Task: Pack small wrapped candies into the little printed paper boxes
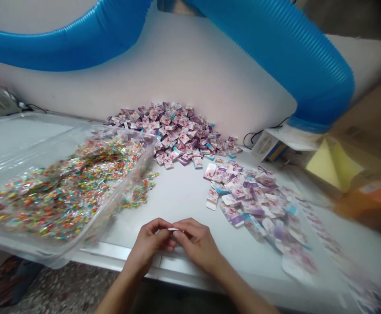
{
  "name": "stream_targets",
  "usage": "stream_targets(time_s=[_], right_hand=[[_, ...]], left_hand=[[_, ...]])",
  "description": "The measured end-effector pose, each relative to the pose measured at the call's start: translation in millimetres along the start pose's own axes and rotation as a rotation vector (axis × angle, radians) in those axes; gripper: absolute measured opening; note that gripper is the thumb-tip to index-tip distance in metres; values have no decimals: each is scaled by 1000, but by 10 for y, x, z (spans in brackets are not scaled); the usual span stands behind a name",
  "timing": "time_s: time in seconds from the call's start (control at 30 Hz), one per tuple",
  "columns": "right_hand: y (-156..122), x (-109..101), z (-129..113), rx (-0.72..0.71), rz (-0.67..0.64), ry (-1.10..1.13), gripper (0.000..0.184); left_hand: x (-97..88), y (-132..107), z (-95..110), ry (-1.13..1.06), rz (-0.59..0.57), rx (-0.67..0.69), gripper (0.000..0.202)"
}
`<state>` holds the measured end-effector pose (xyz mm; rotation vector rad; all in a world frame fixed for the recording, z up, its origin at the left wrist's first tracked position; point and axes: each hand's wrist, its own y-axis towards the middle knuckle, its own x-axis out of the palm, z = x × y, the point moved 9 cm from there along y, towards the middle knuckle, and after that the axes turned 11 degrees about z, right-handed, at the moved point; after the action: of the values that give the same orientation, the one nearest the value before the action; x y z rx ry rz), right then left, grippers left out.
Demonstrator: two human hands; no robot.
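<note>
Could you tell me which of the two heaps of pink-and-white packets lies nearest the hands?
The loosely spread heap beside the right hand, not the tight mound against the wall.

The one head-worn camera looked forward and down from above and close behind the person's hands (pixel 193 244), facing across a white worktable (pixel 183 196) toward the wall (pixel 203 74) beyond it.

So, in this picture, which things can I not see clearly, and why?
Head view:
The small white piece: mostly hidden by the fingers of both hands.
The cards at lower right: blurred near the frame edge, print unreadable.
The colourful packets: too small, under glare from the clear plastic.
</note>
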<state>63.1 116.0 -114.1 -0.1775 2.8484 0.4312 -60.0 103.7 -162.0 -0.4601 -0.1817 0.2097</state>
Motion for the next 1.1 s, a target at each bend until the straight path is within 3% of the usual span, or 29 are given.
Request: stream_targets(time_s=[0.17, 0.37, 0.47, 0.7, 0.77, 0.93, 1.1], right_hand=[[27, -15, -83, -120, -47, -145, 22], [19, 96, -176, -290, -220, -389, 21], [-42, 140, -214, -424, -292, -459, 20], [-280, 105, -256, -873, -206, -610, 33], [-273, 84, -240, -829, -198, -567, 36], [-140, 103, -87, -533, -276, -429, 39], [-142, 138, -78, -697, -296, -541, 41]], left_hand=[[-27, 16, -34, -10, -39, -13, 26], [-53, 28, -75, -86, -94, -33, 28], [-76, 27, -124, -114, -64, -62, 31], [-87, 29, -163, -126, -31, -58, 36], [-90, 18, -140, -80, -47, 6, 38], [-81, -31, -112, -17, -111, 179, 38], [-84, -6, -116, 38, -114, 196, 33]])
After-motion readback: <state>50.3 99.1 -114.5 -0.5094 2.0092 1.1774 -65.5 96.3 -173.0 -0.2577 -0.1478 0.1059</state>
